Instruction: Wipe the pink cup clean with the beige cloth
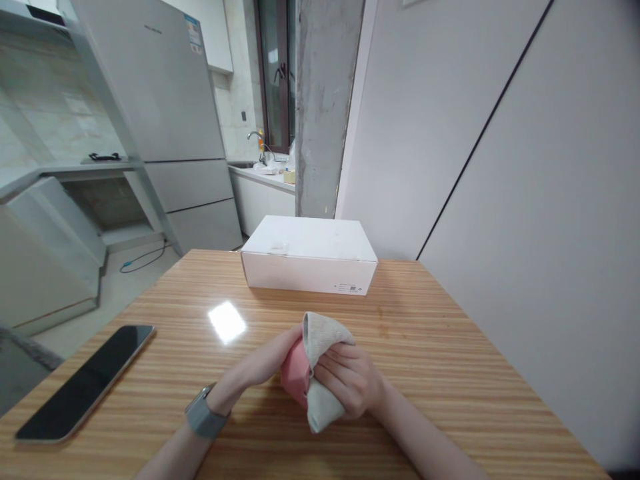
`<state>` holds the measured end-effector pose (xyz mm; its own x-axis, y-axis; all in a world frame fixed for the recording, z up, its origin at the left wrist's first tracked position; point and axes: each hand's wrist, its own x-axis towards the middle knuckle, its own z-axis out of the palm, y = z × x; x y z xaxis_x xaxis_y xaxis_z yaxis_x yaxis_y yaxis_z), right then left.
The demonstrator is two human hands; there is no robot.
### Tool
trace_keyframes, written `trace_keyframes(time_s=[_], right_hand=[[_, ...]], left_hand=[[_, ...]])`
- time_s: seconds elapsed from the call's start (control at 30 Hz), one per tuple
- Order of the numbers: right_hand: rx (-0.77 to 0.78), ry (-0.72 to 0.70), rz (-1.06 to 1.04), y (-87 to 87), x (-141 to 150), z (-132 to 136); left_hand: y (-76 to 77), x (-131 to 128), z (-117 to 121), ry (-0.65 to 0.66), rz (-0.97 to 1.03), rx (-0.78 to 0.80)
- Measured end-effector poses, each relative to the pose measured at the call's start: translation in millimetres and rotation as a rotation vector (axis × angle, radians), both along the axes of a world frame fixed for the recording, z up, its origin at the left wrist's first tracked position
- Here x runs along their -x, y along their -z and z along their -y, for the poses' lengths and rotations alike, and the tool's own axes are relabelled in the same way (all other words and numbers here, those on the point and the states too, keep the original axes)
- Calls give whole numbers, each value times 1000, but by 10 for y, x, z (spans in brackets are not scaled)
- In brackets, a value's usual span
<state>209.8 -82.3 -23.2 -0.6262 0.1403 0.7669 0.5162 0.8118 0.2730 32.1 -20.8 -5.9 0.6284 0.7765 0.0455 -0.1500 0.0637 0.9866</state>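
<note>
Both my hands meet over the middle of the wooden table [430, 347]. My left hand [267, 363], with a grey watch [203, 415] on its wrist, is closed around a small pink object [295, 375]. I cannot make out what the pink object is. My right hand [350, 380] is closed on a grey cloth [320, 347] and presses it against the pink object. The cloth wraps over the top and right side of the object and hangs down below my fingers.
A closed white box [310, 257] lies at the far edge of the table. A dark phone [87, 380] lies face up at the left edge. A white wall [500, 167] runs along the right; a fridge [165, 120] and kitchen counter stand beyond.
</note>
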Motion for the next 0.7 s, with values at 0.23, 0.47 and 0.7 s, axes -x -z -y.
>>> trace_keyframes(time_s=[0.23,0.47,0.7], right_hand=[[144,93,-103,-53,-38,-62],[273,192,-267,-2,-172,-100],[141,223,-192,-33,-187,-54]], left_hand=[[-54,-123,-2,-34,-9,0],[0,-78,81,83,-14,23],[-9,-170,76,160,201,274]])
